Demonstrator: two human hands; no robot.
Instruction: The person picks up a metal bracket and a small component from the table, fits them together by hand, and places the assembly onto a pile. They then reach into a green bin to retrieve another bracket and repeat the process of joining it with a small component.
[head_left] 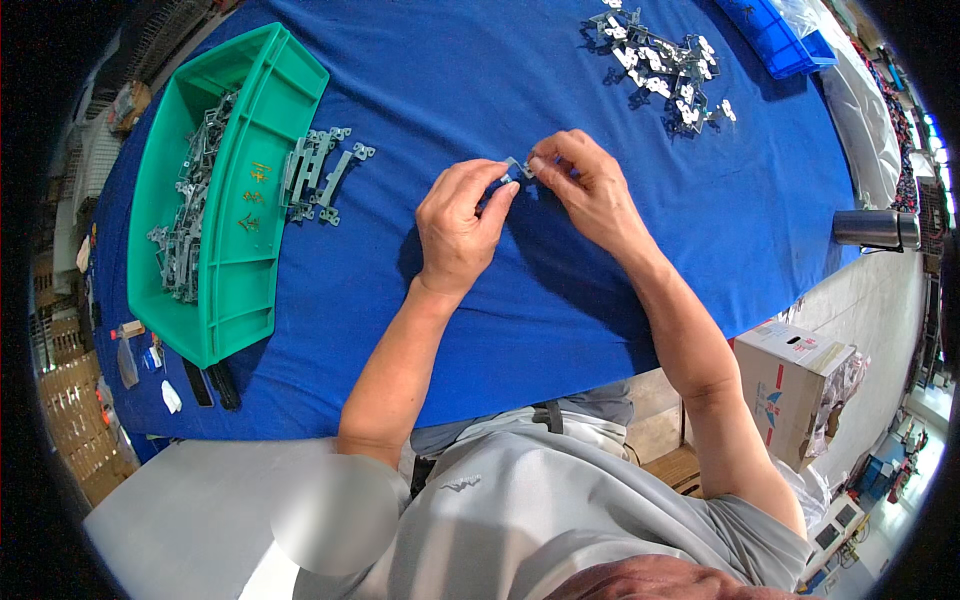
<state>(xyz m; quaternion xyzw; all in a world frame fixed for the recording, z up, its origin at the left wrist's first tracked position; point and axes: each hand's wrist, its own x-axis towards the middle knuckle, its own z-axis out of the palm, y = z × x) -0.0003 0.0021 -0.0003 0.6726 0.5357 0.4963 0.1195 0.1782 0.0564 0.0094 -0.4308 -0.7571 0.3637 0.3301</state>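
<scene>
Over the middle of the blue cloth, both my hands meet at a small metal bracket (pixel 514 166). My left hand (pixel 460 225) pinches one end of it between thumb and fingers. At the other end, my right hand (pixel 592 190) has its thumb and index finger closed on it. Fingertips cover most of the part, so its full shape does not show. Left of my hands, several grey metal brackets (pixel 322 175) lie side by side on the cloth. Farther off to the right is a loose scatter of shiny metal pieces (pixel 655 75).
A green plastic bin (pixel 240 285) holding many metal parts stands at the left. At the far right is a blue bin (pixel 790 58). A metal tumbler (pixel 875 229) lies near the right table edge, and a white carton (pixel 785 385) stands below it.
</scene>
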